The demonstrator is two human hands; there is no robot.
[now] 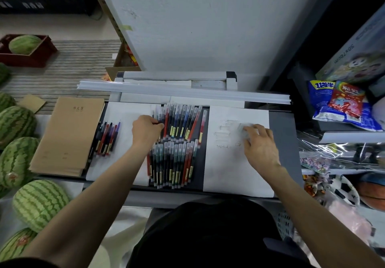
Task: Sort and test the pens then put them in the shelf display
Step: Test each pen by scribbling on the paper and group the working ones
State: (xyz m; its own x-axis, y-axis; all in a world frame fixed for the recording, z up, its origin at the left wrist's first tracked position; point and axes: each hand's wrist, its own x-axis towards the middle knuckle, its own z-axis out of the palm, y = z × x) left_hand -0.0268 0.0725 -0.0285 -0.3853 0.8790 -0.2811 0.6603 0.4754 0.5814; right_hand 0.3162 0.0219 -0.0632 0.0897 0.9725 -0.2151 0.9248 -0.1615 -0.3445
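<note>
Pens (181,123) lie in two packed rows at frame centre on the grey counter (281,126), with a smaller sorted group (107,138) to their left. Left hand (146,131) curls its fingers into the upper row's left end, apparently pinching one pen. Right hand (260,144) rests on the scribbled test paper (235,169); its fingertips are blurred, so the grip cannot be told. Risk: pulling one pen from so tight a row may drag its neighbours out of order.

Soft, even indoor light, faint shadows; the right hand (260,144) is motion-blurred at its fingers (250,131); clear plastic (333,149) glints; wide-angle bending at the edges; top corners dark.
</note>
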